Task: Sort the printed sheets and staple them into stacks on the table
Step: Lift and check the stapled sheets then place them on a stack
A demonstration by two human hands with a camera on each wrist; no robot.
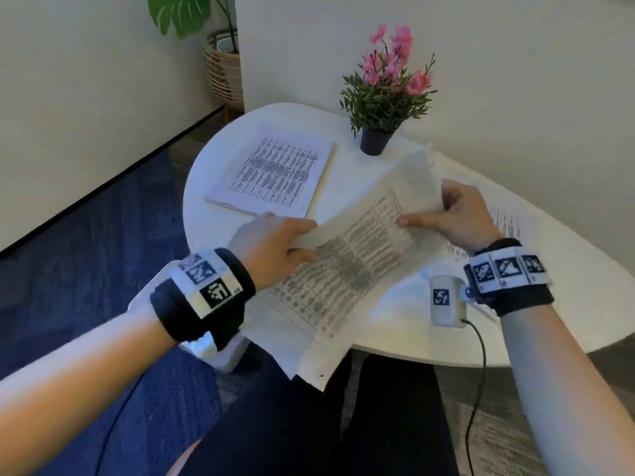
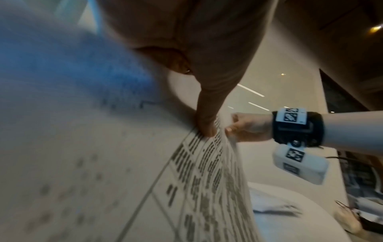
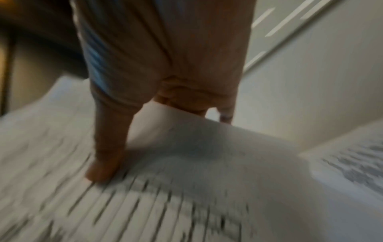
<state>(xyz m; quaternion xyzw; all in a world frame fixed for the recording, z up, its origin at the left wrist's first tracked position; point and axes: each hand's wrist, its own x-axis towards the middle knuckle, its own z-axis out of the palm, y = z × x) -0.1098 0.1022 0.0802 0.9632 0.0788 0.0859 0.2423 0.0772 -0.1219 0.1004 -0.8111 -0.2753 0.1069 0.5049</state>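
Both hands hold a bundle of printed table sheets [image 1: 347,266] above the near part of the round white table [image 1: 567,304]. My left hand [image 1: 275,245] grips the bundle's left edge, thumb on top. My right hand [image 1: 457,214] pinches its far right edge, thumb lying across the print [image 3: 103,170]. In the left wrist view the sheets [image 2: 196,188] fan apart under the left thumb, with the right hand [image 2: 246,127] beyond. A flat stack of printed sheets [image 1: 275,173] lies at the table's back left. More printed sheets [image 1: 505,228] lie under the right wrist. No stapler is in view.
A black pot with pink flowers [image 1: 385,94] stands at the table's back. A wicker planter [image 1: 223,70] sits on the floor by the wall. A white block with a marker [image 1: 445,300] and its cable hang from the right wrist. Blue carpet lies to the left.
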